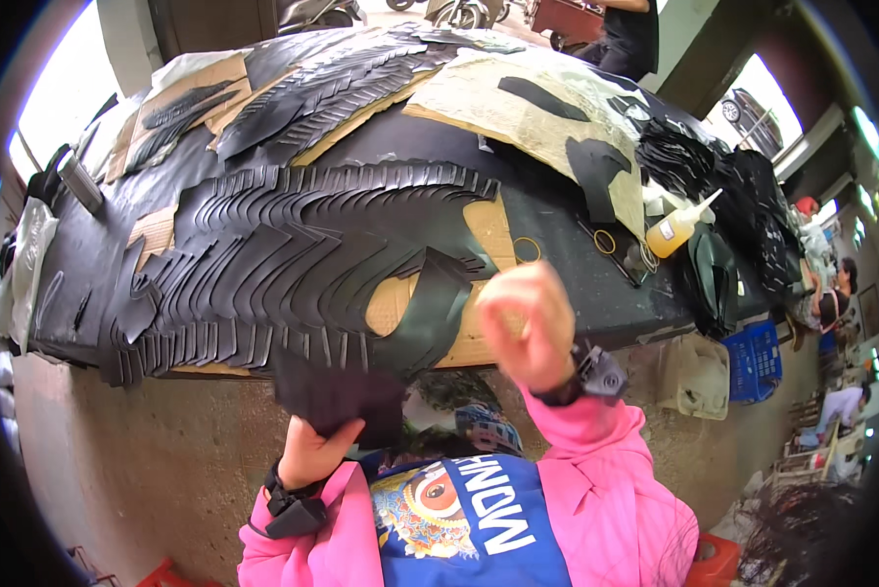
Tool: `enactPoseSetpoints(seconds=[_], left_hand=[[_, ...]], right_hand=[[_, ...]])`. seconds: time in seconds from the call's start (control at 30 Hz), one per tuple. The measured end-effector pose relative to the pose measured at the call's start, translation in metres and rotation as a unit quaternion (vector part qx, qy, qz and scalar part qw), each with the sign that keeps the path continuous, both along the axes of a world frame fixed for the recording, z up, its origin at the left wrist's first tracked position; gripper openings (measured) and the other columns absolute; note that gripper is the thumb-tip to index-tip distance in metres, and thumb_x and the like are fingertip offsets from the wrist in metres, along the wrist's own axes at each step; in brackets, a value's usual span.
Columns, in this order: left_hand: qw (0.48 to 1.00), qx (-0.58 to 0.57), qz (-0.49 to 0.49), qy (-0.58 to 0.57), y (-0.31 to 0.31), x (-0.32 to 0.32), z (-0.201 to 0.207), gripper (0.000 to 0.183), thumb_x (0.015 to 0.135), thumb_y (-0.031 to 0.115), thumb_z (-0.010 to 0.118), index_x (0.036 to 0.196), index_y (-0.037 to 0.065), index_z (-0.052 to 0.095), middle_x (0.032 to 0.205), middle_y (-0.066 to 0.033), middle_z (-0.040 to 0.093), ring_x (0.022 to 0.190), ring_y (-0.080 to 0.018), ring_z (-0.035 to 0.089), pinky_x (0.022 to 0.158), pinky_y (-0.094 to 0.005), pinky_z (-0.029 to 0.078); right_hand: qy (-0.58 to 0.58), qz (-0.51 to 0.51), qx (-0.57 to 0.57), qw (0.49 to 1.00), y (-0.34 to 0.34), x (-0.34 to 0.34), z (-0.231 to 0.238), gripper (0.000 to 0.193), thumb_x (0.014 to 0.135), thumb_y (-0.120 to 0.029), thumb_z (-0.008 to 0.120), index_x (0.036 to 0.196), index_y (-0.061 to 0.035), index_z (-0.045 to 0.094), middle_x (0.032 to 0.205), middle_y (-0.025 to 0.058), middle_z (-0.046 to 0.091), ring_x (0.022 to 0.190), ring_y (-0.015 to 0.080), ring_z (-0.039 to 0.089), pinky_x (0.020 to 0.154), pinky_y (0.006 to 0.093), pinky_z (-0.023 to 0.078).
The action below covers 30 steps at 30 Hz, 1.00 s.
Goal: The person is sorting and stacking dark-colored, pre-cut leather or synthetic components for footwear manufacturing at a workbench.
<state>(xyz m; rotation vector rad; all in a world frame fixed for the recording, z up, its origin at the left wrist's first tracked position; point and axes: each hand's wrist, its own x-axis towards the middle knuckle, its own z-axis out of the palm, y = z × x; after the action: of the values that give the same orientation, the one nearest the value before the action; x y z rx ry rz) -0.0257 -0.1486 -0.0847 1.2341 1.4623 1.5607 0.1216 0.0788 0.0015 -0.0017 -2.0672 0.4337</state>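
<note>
1. Currently, the left hand (317,454) is closed on a dark piece (340,399), just off the table's (645,309) near edge.
2. The right hand (528,328) is curled and blurred; whether it grips anything, I cannot tell.
3. Overlapping black pieces (293,274) crowd the table, partly covering cardboard (486,225).
4. Rightward, a yellow bottle (676,230) sits beside black material (714,279); a blue crate (756,362) occupies floor.

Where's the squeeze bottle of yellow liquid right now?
In the head view, the squeeze bottle is on the black table, to the right of the right hand, near the lower right corner of the pale sheet.
</note>
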Motion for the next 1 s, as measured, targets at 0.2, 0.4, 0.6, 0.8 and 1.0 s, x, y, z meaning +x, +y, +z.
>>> enactPoseSetpoints(seconds=[0.2, 0.4, 0.6, 0.8, 1.0], left_hand=[[0.99, 0.036, 0.108, -0.077, 0.019, 0.026, 0.015, 0.028, 0.081, -0.002, 0.056, 0.109, -0.004, 0.054, 0.105, -0.0093, 0.059, 0.095, -0.0164, 0.055, 0.085, -0.0295, 0.042], [0.988, 0.009, 0.154, -0.008, 0.023, 0.026, 0.014, 0.021, 0.079, -0.002, 0.058, 0.1, -0.002, 0.058, 0.092, -0.0072, 0.06, 0.087, -0.0167, 0.056, 0.08, -0.0295, 0.043], [0.985, 0.044, 0.144, -0.085, 0.013, 0.031, 0.005, 0.028, 0.08, -0.003, 0.057, 0.108, -0.002, 0.053, 0.101, -0.0068, 0.058, 0.094, -0.0147, 0.054, 0.085, -0.0276, 0.042], [0.983, 0.082, 0.142, -0.082, 0.01, 0.029, 0.003, 0.03, 0.082, -0.001, 0.056, 0.111, -0.001, 0.051, 0.102, -0.005, 0.058, 0.093, -0.0123, 0.054, 0.083, -0.0268, 0.043], [0.986, 0.062, 0.145, -0.049, -0.001, 0.029, 0.007, 0.019, 0.082, -0.001, 0.056, 0.101, -0.001, 0.056, 0.096, -0.0064, 0.06, 0.089, -0.0143, 0.055, 0.08, -0.0277, 0.044]], right_hand=[[-0.199, 0.133, -0.005, 0.971, -0.058, -0.008, -0.034, 0.061, 0.068, -0.017, 0.069, 0.119, 0.0033, 0.043, 0.111, 0.0156, 0.047, 0.101, 0.03, 0.049, 0.089, 0.0369, 0.04], [-0.202, 0.182, -0.128, 0.954, -0.067, -0.023, -0.046, 0.064, 0.067, -0.016, 0.069, 0.121, 0.0031, 0.04, 0.112, 0.0196, 0.047, 0.103, 0.0348, 0.048, 0.09, 0.0398, 0.04], [-0.222, 0.219, -0.166, 0.936, -0.074, -0.023, -0.052, 0.063, 0.067, -0.009, 0.068, 0.122, 0.0021, 0.04, 0.114, 0.0191, 0.047, 0.106, 0.0342, 0.047, 0.091, 0.0383, 0.039], [-0.233, 0.226, -0.176, 0.929, -0.078, -0.028, -0.049, 0.057, 0.066, 0.001, 0.059, 0.121, 0.0016, 0.042, 0.11, 0.0189, 0.048, 0.1, 0.0347, 0.05, 0.087, 0.038, 0.042], [-0.166, 0.163, -0.079, 0.969, -0.061, -0.035, -0.042, 0.036, 0.063, 0.007, 0.053, 0.097, -0.0033, 0.059, 0.083, 0.0128, 0.059, 0.077, 0.0307, 0.058, 0.068, 0.0374, 0.049]])
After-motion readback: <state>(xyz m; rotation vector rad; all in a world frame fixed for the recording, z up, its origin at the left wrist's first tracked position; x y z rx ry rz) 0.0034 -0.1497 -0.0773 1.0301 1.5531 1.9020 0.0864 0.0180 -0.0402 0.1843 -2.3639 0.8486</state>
